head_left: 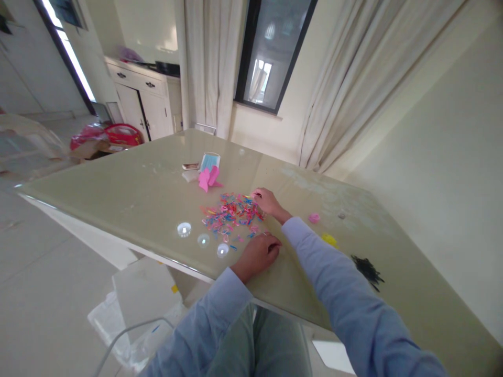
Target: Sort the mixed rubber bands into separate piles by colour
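Note:
A loose heap of small coloured paper clips (pixel 231 213), red, pink, blue and orange, is spread over the table. At its far right edge is my right hand (pixel 267 201), thumb and fingers pinched together; what is between them is too small to make out. My left hand (pixel 257 255) rests on the near side of the heap with its fingers curled in, and their inside is hidden. To the left of the heap stand three small clear round cups: one cup (pixel 184 229), a second cup (pixel 203 240) and a third cup (pixel 222 250).
Behind the heap lie pink paper pieces (pixel 209 179), a blue face mask (pixel 210 161) and a small dark-and-light object (pixel 190 166). Right of my right arm are a pink bundle (pixel 314 218), a yellow bundle (pixel 329 240) and black strips (pixel 367 270). The glossy table (pixel 129 193) has its near edge at my lap.

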Demonstrator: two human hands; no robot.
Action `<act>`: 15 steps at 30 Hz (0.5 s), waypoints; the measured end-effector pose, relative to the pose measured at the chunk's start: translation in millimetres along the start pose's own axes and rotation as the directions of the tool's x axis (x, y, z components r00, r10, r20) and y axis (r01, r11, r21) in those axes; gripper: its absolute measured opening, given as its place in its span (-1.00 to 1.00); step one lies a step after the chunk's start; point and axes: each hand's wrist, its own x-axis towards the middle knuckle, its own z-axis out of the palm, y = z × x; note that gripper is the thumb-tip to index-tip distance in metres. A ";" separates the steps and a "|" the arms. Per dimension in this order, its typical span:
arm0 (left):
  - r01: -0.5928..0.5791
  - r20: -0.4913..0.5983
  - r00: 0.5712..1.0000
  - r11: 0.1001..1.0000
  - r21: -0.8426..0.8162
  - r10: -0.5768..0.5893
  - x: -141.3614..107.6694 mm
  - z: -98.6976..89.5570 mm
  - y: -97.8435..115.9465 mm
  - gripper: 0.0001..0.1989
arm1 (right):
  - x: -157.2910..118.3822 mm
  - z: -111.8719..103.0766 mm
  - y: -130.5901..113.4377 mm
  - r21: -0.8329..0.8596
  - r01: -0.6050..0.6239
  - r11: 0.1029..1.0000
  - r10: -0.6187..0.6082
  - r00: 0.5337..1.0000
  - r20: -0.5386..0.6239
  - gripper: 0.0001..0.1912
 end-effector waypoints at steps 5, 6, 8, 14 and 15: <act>-0.022 -0.017 1.000 1.000 -0.020 0.021 0.1 -0.8 -1.9 -0.78 | -30.8 -13.7 -7.7 0.243 -0.035 0.969 0.042 0.999 -0.024 -0.85; -0.020 -0.020 1.000 1.000 -0.019 0.019 0.2 -1.3 -1.9 -0.78 | -40.2 -16.9 -9.5 0.296 -0.045 0.954 0.055 0.998 -0.024 -0.84; -0.016 -0.025 1.000 1.000 -0.018 0.015 0.2 -2.2 -1.7 -0.78 | -61.9 -23.9 -13.6 0.393 -0.068 0.917 0.083 0.996 -0.023 -0.78; -0.023 -0.054 0.998 0.999 -0.022 0.022 -0.5 -2.3 -4.0 -0.80 | -131.9 -48.2 -30.7 0.768 -0.157 0.621 0.240 0.971 0.004 -0.66; -0.027 -0.059 0.998 0.999 -0.024 0.025 -0.6 -2.3 -4.5 -0.80 | -141.9 -52.7 -33.1 0.838 -0.174 0.517 0.277 0.960 0.029 -0.65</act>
